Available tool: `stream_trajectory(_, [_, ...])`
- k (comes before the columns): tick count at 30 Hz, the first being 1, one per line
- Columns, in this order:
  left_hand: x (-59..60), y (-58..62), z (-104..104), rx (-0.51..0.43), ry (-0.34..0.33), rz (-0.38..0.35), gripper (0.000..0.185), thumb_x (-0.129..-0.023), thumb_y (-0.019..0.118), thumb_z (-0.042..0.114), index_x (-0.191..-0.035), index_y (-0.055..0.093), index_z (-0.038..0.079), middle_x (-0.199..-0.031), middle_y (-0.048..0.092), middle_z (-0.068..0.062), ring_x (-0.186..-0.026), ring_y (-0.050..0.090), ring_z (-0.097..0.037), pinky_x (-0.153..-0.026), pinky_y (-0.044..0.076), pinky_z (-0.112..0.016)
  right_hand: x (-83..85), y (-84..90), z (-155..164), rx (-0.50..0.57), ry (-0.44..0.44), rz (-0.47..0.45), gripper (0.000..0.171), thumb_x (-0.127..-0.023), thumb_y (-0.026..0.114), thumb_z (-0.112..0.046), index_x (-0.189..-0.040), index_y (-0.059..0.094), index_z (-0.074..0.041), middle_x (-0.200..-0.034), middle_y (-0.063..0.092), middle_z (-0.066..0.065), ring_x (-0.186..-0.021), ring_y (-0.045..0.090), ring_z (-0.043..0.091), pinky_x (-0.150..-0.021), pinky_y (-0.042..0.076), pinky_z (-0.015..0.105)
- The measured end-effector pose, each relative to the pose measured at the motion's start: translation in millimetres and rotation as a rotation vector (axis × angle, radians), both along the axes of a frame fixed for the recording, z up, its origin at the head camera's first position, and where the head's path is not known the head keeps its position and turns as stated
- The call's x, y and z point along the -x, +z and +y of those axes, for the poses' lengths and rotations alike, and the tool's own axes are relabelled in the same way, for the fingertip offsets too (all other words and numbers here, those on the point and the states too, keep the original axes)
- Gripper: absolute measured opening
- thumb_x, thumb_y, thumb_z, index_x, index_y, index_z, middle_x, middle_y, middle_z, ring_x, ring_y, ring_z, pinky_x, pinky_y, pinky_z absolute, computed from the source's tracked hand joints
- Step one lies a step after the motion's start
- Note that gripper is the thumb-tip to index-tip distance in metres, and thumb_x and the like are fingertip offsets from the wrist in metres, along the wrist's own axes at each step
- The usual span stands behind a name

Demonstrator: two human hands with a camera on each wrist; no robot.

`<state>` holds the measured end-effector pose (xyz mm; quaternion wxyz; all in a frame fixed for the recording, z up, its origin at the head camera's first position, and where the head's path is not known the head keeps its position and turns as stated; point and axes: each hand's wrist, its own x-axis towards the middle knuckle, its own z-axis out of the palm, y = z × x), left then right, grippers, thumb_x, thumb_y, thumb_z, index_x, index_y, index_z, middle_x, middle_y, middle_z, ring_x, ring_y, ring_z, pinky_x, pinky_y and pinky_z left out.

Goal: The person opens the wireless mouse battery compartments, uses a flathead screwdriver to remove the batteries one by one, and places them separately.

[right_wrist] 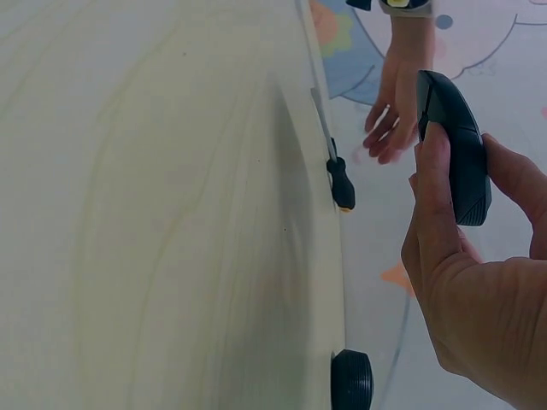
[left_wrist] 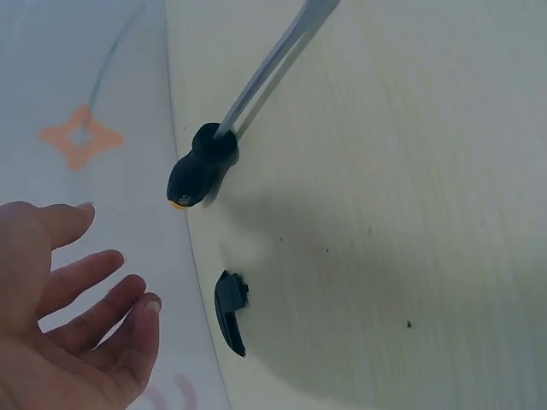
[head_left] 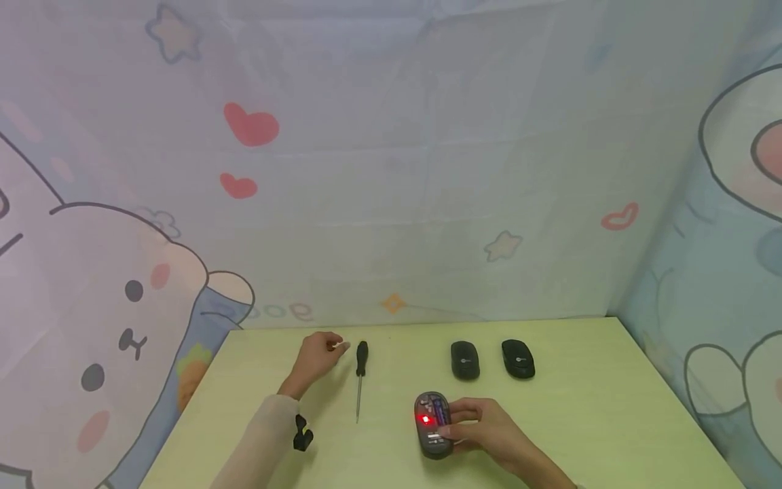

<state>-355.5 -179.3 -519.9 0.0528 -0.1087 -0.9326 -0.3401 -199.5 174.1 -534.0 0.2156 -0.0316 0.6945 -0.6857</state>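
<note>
mouse opened, left hand going for the screwdriver

right hand (head_left: 482,428) grips the upturned mouse (head_left: 432,424) on the bench (head_left: 611,421), fingers curled round its side, red led lit. left hand (head_left: 318,358) loosely open, holding nothing, just beside the screwdriver (head_left: 361,377) handle. looks like the reach-for-tool step; next move needs a clean wrap on the handle. two spare mice (head_left: 491,358) sit behind.

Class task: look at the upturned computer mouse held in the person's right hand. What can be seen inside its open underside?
Inside the mouse, a red light glows beside a blue-violet part. The right hand grips its side, so fingers cover that edge; finer parts are too small to tell.
</note>
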Motion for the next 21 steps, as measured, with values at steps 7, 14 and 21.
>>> stream_trajectory(7, [-3.1,-5.0,10.0,0.167,-0.053,0.025,0.054,-0.103,0.068,0.038,-0.138,0.065,-0.003,-0.136,0.068,-0.024,-0.122,0.067,-0.041,-0.107,0.056,-0.058,0.7,-1.4,1.1,0.016,0.003,0.015,0.057,-0.087,0.086,-0.016,-0.133,0.063,0.008,-0.115,0.074,0.012,-0.097,0.075,0.020,-0.084,0.068,0.039])
stream_trajectory(14, [-9.1,-6.9,22.7,0.301,-0.086,0.016,0.064,-0.105,0.063,0.044,-0.148,0.055,-0.003,-0.150,0.057,-0.028,-0.140,0.054,-0.047,-0.114,0.049,-0.062,-1.1,-0.7,1.6,0.025,-0.006,0.013,0.061,-0.087,0.087,-0.016,-0.135,0.061,0.010,-0.117,0.073,0.015,-0.097,0.075,0.021,-0.084,0.068,0.040])
stream_trajectory(21, [-11.8,-16.3,28.7,0.362,-0.121,0.031,0.063,-0.108,0.059,0.041,-0.152,0.050,-0.004,-0.155,0.050,-0.031,-0.144,0.050,-0.048,-0.114,0.049,-0.065,-1.7,-3.1,2.6,0.035,0.001,0.005,0.061,-0.087,0.087,-0.017,-0.135,0.061,0.010,-0.118,0.072,0.015,-0.097,0.075,0.020,-0.084,0.068,0.039])
